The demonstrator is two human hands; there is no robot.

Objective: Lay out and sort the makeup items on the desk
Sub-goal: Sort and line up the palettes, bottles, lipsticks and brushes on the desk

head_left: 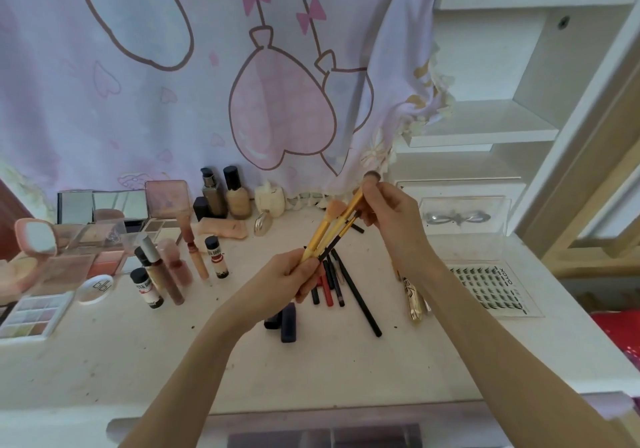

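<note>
A bundle of gold-handled makeup brushes [330, 226] is held above the desk [242, 361], its handle ends gripped by the curled left hand [294, 276]. Toward two o'clock, the upper shafts are pinched by the right hand [384, 215]. Loose pencils [341, 285] are seen lying below.

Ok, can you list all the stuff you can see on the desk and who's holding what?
Gold-handled makeup brushes: bunch, held above desk centre.
Dark and red pencils: several, desk centre.
Dark lipstick tubes: two, lying in front of the pencils.
Beige foundation bottles: two, at back.
Lip gloss tubes and small black-capped bottles: several, left of centre.
Eyeshadow palettes and mirrored compacts: several, far left.
False lash tray: one, clear, right.
White desk: one.
Left hand: grips the brush handles.
Right hand: pinches one brush near its head.
</note>
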